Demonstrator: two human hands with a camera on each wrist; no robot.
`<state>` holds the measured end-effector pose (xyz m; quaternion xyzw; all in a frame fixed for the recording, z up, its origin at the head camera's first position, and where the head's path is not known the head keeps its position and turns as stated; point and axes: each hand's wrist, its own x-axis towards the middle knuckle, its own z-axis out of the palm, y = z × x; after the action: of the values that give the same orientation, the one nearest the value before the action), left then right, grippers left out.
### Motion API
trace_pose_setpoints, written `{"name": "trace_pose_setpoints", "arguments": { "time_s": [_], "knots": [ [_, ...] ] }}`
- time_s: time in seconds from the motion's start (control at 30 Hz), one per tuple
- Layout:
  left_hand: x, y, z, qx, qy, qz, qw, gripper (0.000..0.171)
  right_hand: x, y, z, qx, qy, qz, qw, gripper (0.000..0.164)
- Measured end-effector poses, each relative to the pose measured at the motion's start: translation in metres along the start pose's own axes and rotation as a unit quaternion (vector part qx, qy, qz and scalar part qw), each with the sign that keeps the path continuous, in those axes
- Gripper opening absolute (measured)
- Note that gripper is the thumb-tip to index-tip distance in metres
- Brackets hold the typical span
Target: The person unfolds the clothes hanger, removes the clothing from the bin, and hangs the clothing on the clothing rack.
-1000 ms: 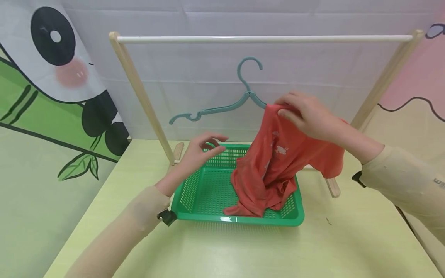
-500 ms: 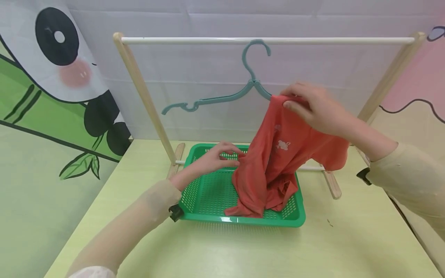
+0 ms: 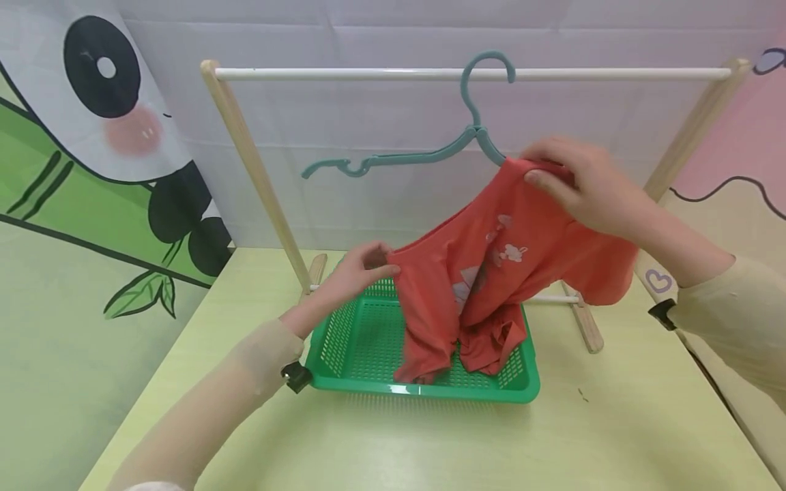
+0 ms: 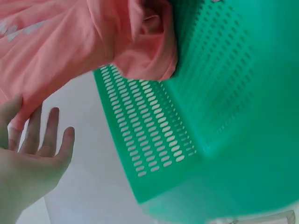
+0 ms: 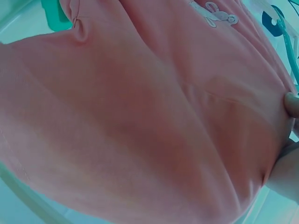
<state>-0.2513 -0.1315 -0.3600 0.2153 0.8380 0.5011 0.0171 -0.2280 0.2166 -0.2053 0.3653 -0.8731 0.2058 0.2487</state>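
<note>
A red T-shirt (image 3: 491, 259) with small pale prints stretches between my two hands in the head view. My right hand (image 3: 592, 187) grips its shoulder together with the hanger arm inside it. The teal hanger (image 3: 424, 157) has its right arm inside the shirt, while its left arm sticks out bare; its hook stands in front of the rack's bar. My left hand (image 3: 359, 276) pinches the collar edge on the left, below the bare arm. The shirt's lower part lies in the green basket (image 3: 473, 391). In the right wrist view, cloth (image 5: 131, 112) covers most of the right hand.
A rack with a white bar (image 3: 368, 73) and wooden posts (image 3: 254, 170) stands behind the basket. The pale yellow table (image 3: 614, 423) lies beneath. A wall with painted cartoon figures rises behind and to the left.
My left hand has reached the collar, pinched it and drawn it out to the left. My right hand has carried the shirt and hanger up and to the right.
</note>
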Motion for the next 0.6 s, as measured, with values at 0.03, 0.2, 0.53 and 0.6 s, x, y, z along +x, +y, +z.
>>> {"name": "trace_pose_setpoints", "arguments": {
  "time_s": [0.03,0.2,0.53,0.6],
  "knots": [
    [0.000,0.001,-0.004,-0.012,0.013,0.003,0.9998,0.016,-0.001,0.001,-0.001,-0.001,0.001,0.003,1.000,0.024],
    [-0.002,0.006,-0.025,-0.042,0.075,0.008,0.9962,0.022,-0.007,0.006,-0.005,-0.011,-0.002,0.021,1.000,0.022],
    [-0.006,0.009,-0.057,-0.059,0.136,0.005,0.9890,0.017,-0.016,0.012,-0.003,-0.024,-0.004,0.015,1.000,0.025],
    [-0.007,0.009,-0.062,-0.052,0.145,-0.002,0.9880,0.016,-0.019,0.014,-0.002,-0.026,-0.004,0.013,1.000,0.026]
  ]
}}
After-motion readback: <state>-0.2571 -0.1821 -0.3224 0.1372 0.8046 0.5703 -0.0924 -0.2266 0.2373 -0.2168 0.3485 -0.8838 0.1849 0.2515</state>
